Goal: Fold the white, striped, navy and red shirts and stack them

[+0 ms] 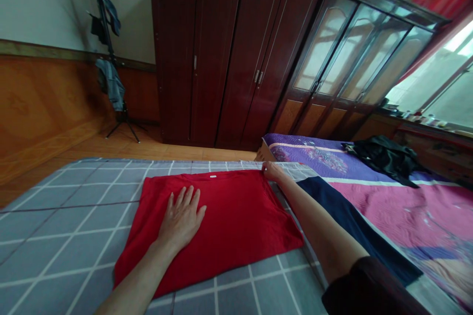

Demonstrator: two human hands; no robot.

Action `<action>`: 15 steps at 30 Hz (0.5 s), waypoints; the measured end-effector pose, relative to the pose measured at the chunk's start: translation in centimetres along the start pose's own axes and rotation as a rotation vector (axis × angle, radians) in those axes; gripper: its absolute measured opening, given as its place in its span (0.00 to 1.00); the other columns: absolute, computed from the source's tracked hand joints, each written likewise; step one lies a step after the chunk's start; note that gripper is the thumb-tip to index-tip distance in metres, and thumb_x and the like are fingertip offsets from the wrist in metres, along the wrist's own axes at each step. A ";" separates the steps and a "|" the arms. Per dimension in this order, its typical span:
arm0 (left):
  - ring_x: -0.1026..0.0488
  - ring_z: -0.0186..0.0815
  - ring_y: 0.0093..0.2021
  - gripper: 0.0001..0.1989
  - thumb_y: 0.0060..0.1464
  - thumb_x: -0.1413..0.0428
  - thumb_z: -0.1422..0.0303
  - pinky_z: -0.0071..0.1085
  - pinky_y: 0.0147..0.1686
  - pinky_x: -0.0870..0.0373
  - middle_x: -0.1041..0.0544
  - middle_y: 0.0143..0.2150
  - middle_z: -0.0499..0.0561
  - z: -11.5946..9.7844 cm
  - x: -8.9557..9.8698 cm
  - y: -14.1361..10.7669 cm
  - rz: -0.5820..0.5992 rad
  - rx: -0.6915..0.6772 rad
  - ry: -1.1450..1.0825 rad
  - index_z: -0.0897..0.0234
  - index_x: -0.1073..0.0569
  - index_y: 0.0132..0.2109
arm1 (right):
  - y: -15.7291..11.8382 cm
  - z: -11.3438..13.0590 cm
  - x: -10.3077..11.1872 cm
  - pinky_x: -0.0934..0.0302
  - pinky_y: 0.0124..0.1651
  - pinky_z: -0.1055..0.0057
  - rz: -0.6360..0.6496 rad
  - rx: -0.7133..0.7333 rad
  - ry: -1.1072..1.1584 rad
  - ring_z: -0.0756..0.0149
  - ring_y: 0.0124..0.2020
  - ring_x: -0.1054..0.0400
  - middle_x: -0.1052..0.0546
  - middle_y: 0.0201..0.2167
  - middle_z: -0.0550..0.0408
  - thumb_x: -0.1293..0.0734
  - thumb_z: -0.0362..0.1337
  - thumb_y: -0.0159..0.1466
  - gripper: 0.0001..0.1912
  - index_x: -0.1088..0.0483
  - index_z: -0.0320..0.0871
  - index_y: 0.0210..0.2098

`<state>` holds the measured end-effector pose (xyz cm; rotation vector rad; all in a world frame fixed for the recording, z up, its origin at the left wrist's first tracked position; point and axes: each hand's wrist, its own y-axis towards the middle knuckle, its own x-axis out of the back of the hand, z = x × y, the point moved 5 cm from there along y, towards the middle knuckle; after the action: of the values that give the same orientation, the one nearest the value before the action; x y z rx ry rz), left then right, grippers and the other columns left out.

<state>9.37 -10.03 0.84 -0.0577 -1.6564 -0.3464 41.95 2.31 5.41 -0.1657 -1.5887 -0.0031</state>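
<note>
A red shirt (pixel 232 221) lies folded into a broad, flat shape on the grey checked bedsheet (pixel 84 236). A small white label (pixel 213 176) shows near its far edge. My left hand (pixel 182 216) rests flat on the left half of the shirt, palm down with fingers spread. At the far right corner, my right hand (pixel 271 171) pinches the shirt's edge; its fingertips are partly hidden. Beneath my right forearm lies a dark blue folded cloth (pixel 354 221), apart from the red shirt.
A second bed with a purple and pink cover (pixel 384 202) adjoins on the right, a black garment (pixel 384 155) heaped on it. Beyond the bed's far edge stand a dark red wardrobe (pixel 229 59) and a glass-fronted cabinet (pixel 343 54). A coat stand (pixel 105 24) is at the far left.
</note>
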 end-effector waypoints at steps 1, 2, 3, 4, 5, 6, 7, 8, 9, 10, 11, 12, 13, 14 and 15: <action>0.50 0.48 0.66 0.27 0.62 0.58 0.58 0.51 0.62 0.55 0.44 0.66 0.58 0.0 0.0 0.0 -0.001 0.002 -0.007 0.66 0.40 0.63 | -0.1 -0.1 0.0 0.35 0.46 0.59 -0.004 -0.005 -0.005 0.61 0.46 0.33 0.31 0.49 0.49 0.36 0.42 0.65 0.17 0.35 0.41 0.51; 0.50 0.48 0.66 0.27 0.62 0.58 0.58 0.51 0.62 0.56 0.44 0.66 0.58 0.0 0.0 0.0 -0.001 0.003 -0.014 0.67 0.40 0.63 | -0.2 -0.1 0.0 0.35 0.46 0.58 -0.012 -0.013 -0.009 0.61 0.46 0.33 0.31 0.49 0.49 0.36 0.42 0.65 0.17 0.35 0.42 0.51; 0.51 0.48 0.67 0.27 0.62 0.58 0.58 0.52 0.63 0.56 0.44 0.66 0.58 0.0 0.0 0.0 -0.002 0.003 -0.020 0.67 0.40 0.63 | -0.3 -0.1 0.0 0.35 0.46 0.58 -0.022 -0.023 -0.013 0.61 0.46 0.33 0.31 0.50 0.49 0.37 0.42 0.65 0.17 0.35 0.42 0.51; 0.51 0.48 0.67 0.27 0.62 0.58 0.59 0.52 0.63 0.56 0.44 0.66 0.58 0.1 -0.1 0.0 -0.004 0.004 -0.024 0.67 0.40 0.63 | -0.5 -0.1 -0.1 0.35 0.46 0.58 -0.033 -0.034 -0.016 0.61 0.46 0.33 0.31 0.50 0.49 0.37 0.42 0.65 0.17 0.35 0.42 0.51; 0.51 0.48 0.67 0.27 0.61 0.57 0.59 0.51 0.63 0.57 0.44 0.66 0.58 0.1 -0.1 0.0 -0.006 0.003 -0.025 0.67 0.39 0.63 | -0.7 0.0 -0.1 0.35 0.46 0.58 -0.044 -0.045 -0.016 0.61 0.46 0.33 0.31 0.50 0.49 0.37 0.42 0.65 0.17 0.35 0.42 0.51; 0.51 0.48 0.67 0.27 0.61 0.57 0.59 0.51 0.63 0.57 0.44 0.66 0.58 0.1 -0.1 0.0 -0.009 0.001 -0.025 0.67 0.39 0.63 | -0.8 0.0 0.0 0.35 0.46 0.58 -0.055 -0.057 -0.014 0.61 0.46 0.33 0.31 0.50 0.49 0.37 0.42 0.65 0.17 0.35 0.42 0.51; 0.51 0.48 0.67 0.27 0.61 0.57 0.59 0.51 0.63 0.57 0.44 0.66 0.58 0.1 -0.1 0.1 -0.012 0.000 -0.023 0.67 0.40 0.63 | -1.0 0.1 0.0 0.35 0.47 0.58 -0.066 -0.070 -0.009 0.61 0.46 0.33 0.31 0.50 0.49 0.36 0.42 0.65 0.17 0.35 0.41 0.51; 0.50 0.48 0.66 0.27 0.61 0.57 0.59 0.51 0.63 0.57 0.43 0.66 0.58 0.1 -0.1 0.1 -0.014 -0.001 -0.020 0.67 0.39 0.63 | -1.1 0.1 0.2 0.35 0.46 0.57 -0.076 -0.084 -0.002 0.61 0.46 0.33 0.31 0.50 0.49 0.36 0.42 0.65 0.18 0.35 0.41 0.52; 0.50 0.48 0.66 0.27 0.61 0.57 0.59 0.51 0.63 0.56 0.43 0.66 0.58 0.1 -0.1 0.1 -0.016 -0.002 -0.019 0.67 0.39 0.63 | -1.2 0.0 0.4 0.35 0.46 0.57 -0.084 -0.100 0.008 0.60 0.46 0.33 0.31 0.50 0.49 0.37 0.42 0.65 0.18 0.35 0.41 0.52; 0.50 0.48 0.66 0.27 0.61 0.57 0.59 0.51 0.63 0.56 0.43 0.66 0.58 0.1 -0.1 0.0 -0.016 -0.004 -0.017 0.67 0.39 0.63 | -1.4 -0.1 0.6 0.35 0.46 0.57 -0.088 -0.116 0.019 0.60 0.46 0.33 0.31 0.50 0.49 0.36 0.42 0.65 0.18 0.35 0.41 0.52; 0.50 0.48 0.66 0.27 0.61 0.57 0.59 0.51 0.62 0.55 0.43 0.66 0.58 0.1 0.0 0.0 -0.015 -0.006 -0.016 0.67 0.39 0.63 | -1.5 -0.3 0.8 0.35 0.46 0.57 -0.084 -0.131 0.032 0.60 0.46 0.33 0.31 0.50 0.49 0.36 0.42 0.65 0.18 0.35 0.41 0.52; 0.50 0.48 0.66 0.27 0.61 0.57 0.59 0.51 0.62 0.55 0.43 0.66 0.58 0.1 0.0 0.0 -0.012 -0.005 -0.015 0.67 0.40 0.63 | -1.6 -0.5 1.0 0.35 0.46 0.58 -0.073 -0.144 0.046 0.61 0.46 0.33 0.31 0.50 0.49 0.36 0.42 0.65 0.18 0.35 0.41 0.52; 0.50 0.48 0.66 0.27 0.62 0.57 0.59 0.51 0.62 0.55 0.44 0.66 0.58 0.0 0.1 0.0 -0.009 -0.004 -0.014 0.67 0.40 0.63 | -1.7 -0.7 1.1 0.35 0.46 0.58 -0.056 -0.155 0.061 0.61 0.45 0.33 0.31 0.49 0.49 0.36 0.42 0.65 0.17 0.35 0.41 0.51; 0.50 0.48 0.66 0.27 0.62 0.57 0.59 0.52 0.62 0.55 0.44 0.66 0.58 0.0 0.2 -0.1 -0.006 -0.003 -0.013 0.67 0.40 0.63 | -1.8 -0.8 1.2 0.35 0.45 0.59 -0.040 -0.164 0.076 0.61 0.45 0.32 0.31 0.49 0.49 0.36 0.42 0.65 0.17 0.35 0.41 0.51; 0.50 0.49 0.66 0.27 0.62 0.57 0.59 0.52 0.62 0.55 0.44 0.66 0.58 0.0 0.2 -0.1 -0.003 -0.002 -0.011 0.68 0.40 0.63 | -1.9 -0.9 1.2 0.35 0.45 0.59 -0.026 -0.172 0.091 0.62 0.45 0.32 0.30 0.49 0.49 0.37 0.42 0.65 0.17 0.34 0.41 0.51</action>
<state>9.37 -10.17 1.04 -0.0591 -1.6673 -0.3509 42.66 0.41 6.83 -0.2752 -1.4989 -0.1661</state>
